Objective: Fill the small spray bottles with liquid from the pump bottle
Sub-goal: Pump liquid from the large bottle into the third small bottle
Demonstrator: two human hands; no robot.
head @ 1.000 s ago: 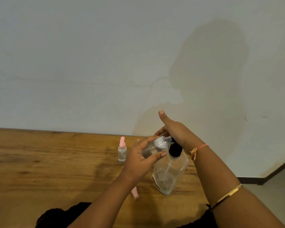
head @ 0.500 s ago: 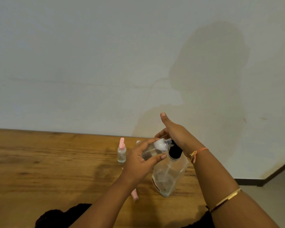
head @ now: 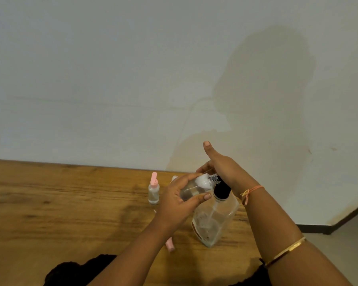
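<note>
Step in hand: pumping into the open small spray bottle (head: 196,185). The left hand (head: 178,201) grips it round the body and holds it above the table, tilted almost flat, with the threaded neck at the black pump head.

- Advice: set the neck square under the spout and use short, slow strokes. The mouth is narrow, so spills are likely.
- The right hand (head: 221,168) lies over the pump head, thumb raised. Its fingers are hidden, so the grip cannot be told.
- The pump bottle (head: 215,221) stands on the wooden table (head: 60,203). It is clear, flat-sided and looks nearly empty, with the dip tube visible.
- A white patch shows at the small bottle's shoulder, either foam or glare.

Pump nozzle hidden under right hand (head: 222,169), pink cap (head: 170,246) partly hidden
</note>
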